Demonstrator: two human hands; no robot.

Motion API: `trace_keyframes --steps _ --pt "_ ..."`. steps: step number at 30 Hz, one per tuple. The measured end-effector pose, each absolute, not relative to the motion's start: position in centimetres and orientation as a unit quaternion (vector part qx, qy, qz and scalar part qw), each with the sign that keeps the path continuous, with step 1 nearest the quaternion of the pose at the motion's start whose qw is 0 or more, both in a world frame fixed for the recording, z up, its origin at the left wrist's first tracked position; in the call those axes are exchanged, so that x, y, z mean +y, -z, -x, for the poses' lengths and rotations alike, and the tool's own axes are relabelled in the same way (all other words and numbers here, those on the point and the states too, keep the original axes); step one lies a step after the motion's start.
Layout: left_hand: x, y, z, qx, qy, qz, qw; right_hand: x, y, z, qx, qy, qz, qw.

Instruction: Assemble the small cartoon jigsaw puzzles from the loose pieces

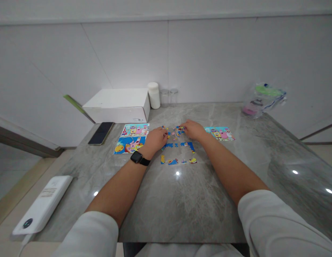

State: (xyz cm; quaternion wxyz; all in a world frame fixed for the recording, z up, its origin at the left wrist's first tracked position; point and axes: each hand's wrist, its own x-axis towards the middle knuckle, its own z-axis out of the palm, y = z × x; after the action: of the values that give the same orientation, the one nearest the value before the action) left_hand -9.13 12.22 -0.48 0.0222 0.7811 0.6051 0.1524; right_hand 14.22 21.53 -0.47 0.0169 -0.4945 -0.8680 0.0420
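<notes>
I record loose puzzle pieces [179,134] between both hands, well in from the table's [187,203] near edge. The left hand [155,140] curls beside them, the right hand [192,129] reaches to them; I cannot tell whether either pinches one.

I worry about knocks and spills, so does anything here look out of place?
The white corded device lies at the near left corner of the table, seemingly on its edge, which looks precarious; no spill shows.

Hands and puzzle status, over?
Left hand, right hand at loose puzzle pieces; grip unclear. Other pieces laid out nearer, gaps between. Picture sheets either side, not blocking.
</notes>
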Motion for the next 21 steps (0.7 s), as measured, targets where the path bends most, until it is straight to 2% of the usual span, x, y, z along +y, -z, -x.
trace_keyframes --steps 7,21 --pt "12.2 0.4 9.2 0.605 -0.149 -0.781 0.021 21.8 0.5 -14.9 -0.829 -0.038 0.558 -0.001" --pt "12.3 0.4 9.7 0.630 -0.171 -0.758 0.004 21.9 -0.5 -13.0 -0.848 -0.013 0.526 0.067"
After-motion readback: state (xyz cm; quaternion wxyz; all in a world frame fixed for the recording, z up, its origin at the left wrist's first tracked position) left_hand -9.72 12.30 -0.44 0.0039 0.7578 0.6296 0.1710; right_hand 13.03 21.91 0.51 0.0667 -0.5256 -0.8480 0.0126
